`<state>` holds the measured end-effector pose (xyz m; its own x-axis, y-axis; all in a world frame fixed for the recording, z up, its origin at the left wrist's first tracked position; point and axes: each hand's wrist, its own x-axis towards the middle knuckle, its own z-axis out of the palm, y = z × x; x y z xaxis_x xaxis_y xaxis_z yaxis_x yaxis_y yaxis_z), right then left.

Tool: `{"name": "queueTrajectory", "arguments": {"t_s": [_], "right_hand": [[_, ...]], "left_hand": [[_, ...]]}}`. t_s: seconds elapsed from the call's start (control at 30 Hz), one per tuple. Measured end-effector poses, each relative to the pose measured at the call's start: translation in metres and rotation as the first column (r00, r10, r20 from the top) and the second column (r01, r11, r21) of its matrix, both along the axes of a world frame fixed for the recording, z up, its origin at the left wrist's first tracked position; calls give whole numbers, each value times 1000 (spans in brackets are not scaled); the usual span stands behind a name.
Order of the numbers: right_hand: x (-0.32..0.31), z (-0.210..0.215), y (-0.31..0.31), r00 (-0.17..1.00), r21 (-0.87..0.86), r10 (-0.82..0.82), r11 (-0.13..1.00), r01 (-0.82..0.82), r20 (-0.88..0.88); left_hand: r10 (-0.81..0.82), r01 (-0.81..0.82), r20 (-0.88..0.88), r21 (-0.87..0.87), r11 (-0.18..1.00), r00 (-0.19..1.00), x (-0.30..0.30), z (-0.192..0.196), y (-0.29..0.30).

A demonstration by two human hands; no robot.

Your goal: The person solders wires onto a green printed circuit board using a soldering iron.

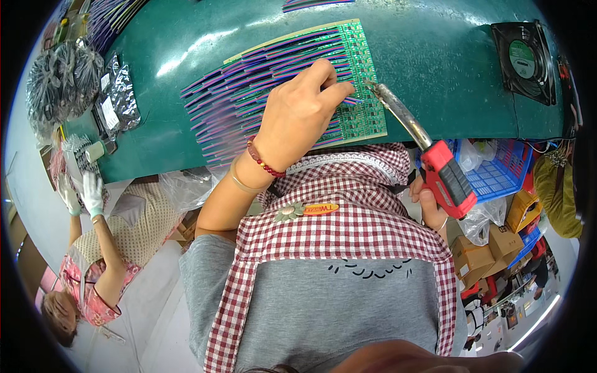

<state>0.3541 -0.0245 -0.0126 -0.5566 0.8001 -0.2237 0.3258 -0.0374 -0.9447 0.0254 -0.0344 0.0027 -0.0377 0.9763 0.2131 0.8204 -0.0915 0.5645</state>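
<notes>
My left hand [301, 102] is closed in a pinch over a green circuit board panel [370, 118], holding a short strip of coloured wires [353, 101] whose ends poke out past the fingertips. Rows of similar thin purple, blue and dark ribbon wires [249, 68] run leftward off the panel. My right hand [428, 202], partly hidden, is wrapped round the grip of a red and black soldering iron [449, 177]. The iron's metal barrel slants up and left, and its tip sits at the panel, just right of my left fingertips.
A black fan [524, 62] stands on the green tabletop [444, 81] at the right. Plastic-bagged parts [62, 78] and a silvery bag [118, 102] lie left. A co-worker's gloved hands [92, 193] are at the lower left. A blue crate [497, 174] and cardboard boxes [476, 258] are lower right.
</notes>
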Motion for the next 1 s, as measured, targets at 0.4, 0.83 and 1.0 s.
{"name": "queueTrajectory", "arguments": {"t_s": [0.4,0.83,1.0], "right_hand": [[-2,-4,-2,999,12,-49,999,49,5],[-1,-2,3,985,20,123,992,-122,-117],[-3,-3,0,999,84,-45,996,42,30]], "left_hand": [[13,-13,-21,7,1000,1000,1,-2,-1],[-10,10,-11,33,999,1000,0,-3,0],[11,-11,-20,5,1000,1000,1,-3,0]]}}
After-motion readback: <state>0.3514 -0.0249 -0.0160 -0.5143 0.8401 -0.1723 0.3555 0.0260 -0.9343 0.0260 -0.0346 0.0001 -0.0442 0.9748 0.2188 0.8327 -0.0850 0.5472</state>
